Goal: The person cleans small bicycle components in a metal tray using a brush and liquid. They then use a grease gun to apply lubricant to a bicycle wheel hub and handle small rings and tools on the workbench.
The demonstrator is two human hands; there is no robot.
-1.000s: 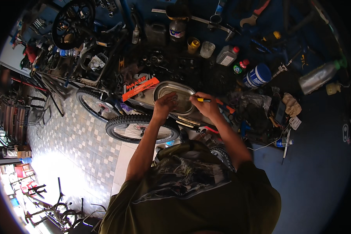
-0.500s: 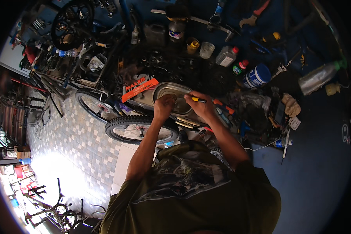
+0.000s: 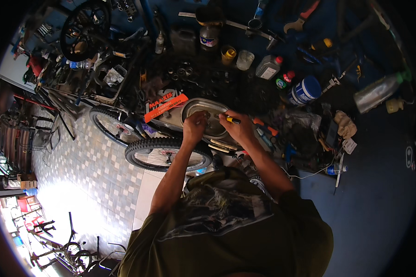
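An oval metal tray [image 3: 211,105] lies on the bench in front of me, and both hands are over it. My left hand [image 3: 195,127] is closed at the tray's left side, its fingers pinching a small dark part that is mostly hidden. Opposite it, my right hand [image 3: 239,130] wraps round a tool with a yellow-and-black handle [image 3: 233,120]. The tool's tip points toward the left fingers and is too small to make out.
Left of the tray is an orange-and-white card [image 3: 166,107]. A bicycle wheel [image 3: 164,154] with a knobby tyre sits below it. Behind stand a grey bottle [image 3: 268,68] with a red cap and a blue-and-white tub [image 3: 305,91]. Orange-handled tools [image 3: 267,127] lie right of my hand.
My right hand and its tool have shifted slightly, with the handle a little lower and further left. The left hand has turned slightly, staying over the tray.
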